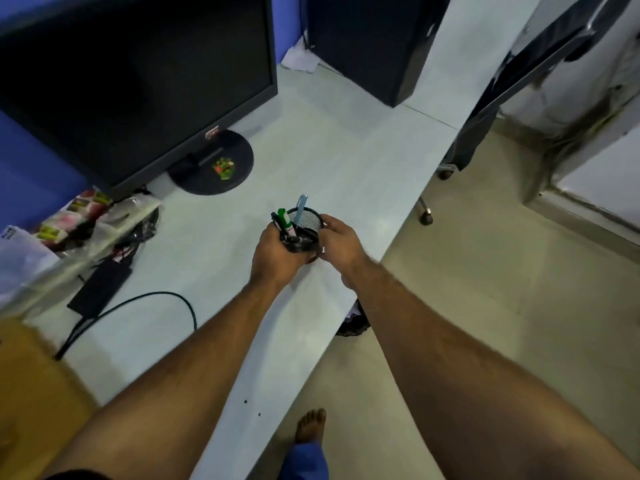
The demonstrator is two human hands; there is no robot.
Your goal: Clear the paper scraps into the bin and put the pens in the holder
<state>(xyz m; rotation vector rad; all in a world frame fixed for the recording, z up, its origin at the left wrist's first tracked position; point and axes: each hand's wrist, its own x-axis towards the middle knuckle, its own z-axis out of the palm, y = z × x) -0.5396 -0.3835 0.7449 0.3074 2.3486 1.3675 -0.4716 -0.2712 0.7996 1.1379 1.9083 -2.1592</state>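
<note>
The left hand (pixel 273 252) grips a bundle of pens (pixel 285 225); the right hand (pixel 337 242) grips the mesh holder (pixel 308 220). Risk: the holder stands near the worktop (pixel 311 150) edge and could tip off.

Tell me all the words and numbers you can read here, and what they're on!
None can be read.
Monitor: a small red badge on its lower edge, too blurred to read.
Packets left of the desk: printed labels, too blurred.
Green marker in the left hand: any print too small.
Wrapper on the monitor stand: too blurred.
</note>
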